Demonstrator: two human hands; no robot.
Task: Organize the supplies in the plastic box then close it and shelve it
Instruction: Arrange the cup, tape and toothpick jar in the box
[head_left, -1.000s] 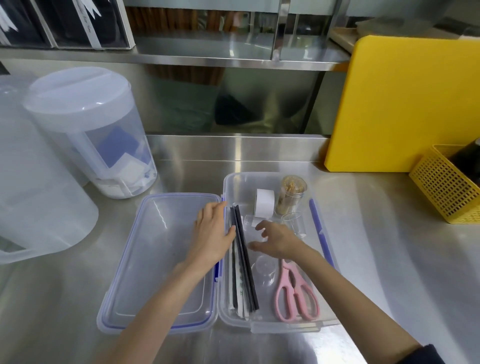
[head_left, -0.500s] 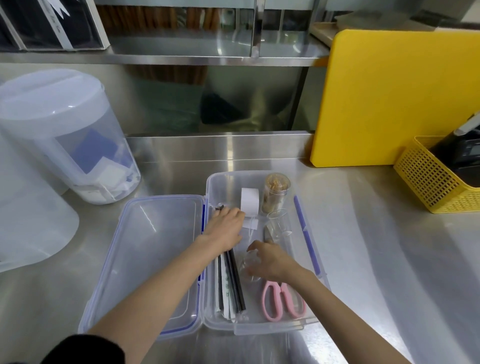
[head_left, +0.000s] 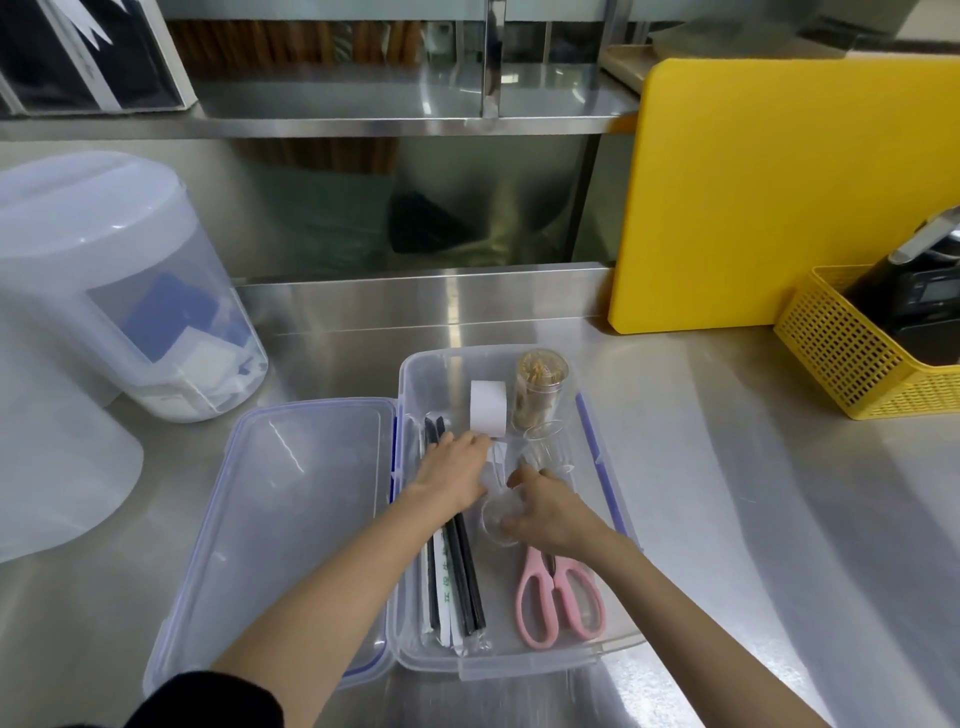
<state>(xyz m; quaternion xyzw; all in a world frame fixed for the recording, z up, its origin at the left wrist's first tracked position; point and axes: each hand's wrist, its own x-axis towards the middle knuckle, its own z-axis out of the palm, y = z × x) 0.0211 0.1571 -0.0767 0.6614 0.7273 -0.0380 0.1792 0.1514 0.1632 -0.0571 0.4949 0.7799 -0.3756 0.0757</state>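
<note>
**Both hands down in the open box**

Steel counter (head_left: 727, 519) all round, brushed and shiny, throwing back the light. Big frosted plastic container (head_left: 119, 291) at the back left, rounded, lid on, blue and white packets showing through its wall. Yellow cutting board (head_left: 779, 192) stands upright against the back right, smooth with rounded corners, and beside it a yellow mesh basket (head_left: 841, 364) holding a dark device.

Centre stage, the clear plastic box (head_left: 597, 652) sits on the counter, open, with its clear lid (head_left: 291, 519) lying flat just to the left, blue seal running round the rim.

Inside the box: black straws (head_left: 465, 582) and paper-wrapped ones along the left wall, pink-handled scissors (head_left: 558, 597) at the near right, a white tape roll (head_left: 488, 408) standing on edge at the far end, and next to it a clear jar of toothpicks (head_left: 537, 389).

Now the hands. The left hand (head_left: 452, 475) lies palm down over the upper part of the straws, fingers fairly straight, tips reaching toward the tape roll; nothing clasped that I can see. The right hand (head_left: 545, 506) is curled around a small clear cup (head_left: 498, 522) lying on its side mid-box, fingers wrapping its rim. Another clear cup (head_left: 550, 444) stands just beyond its fingertips.
</note>
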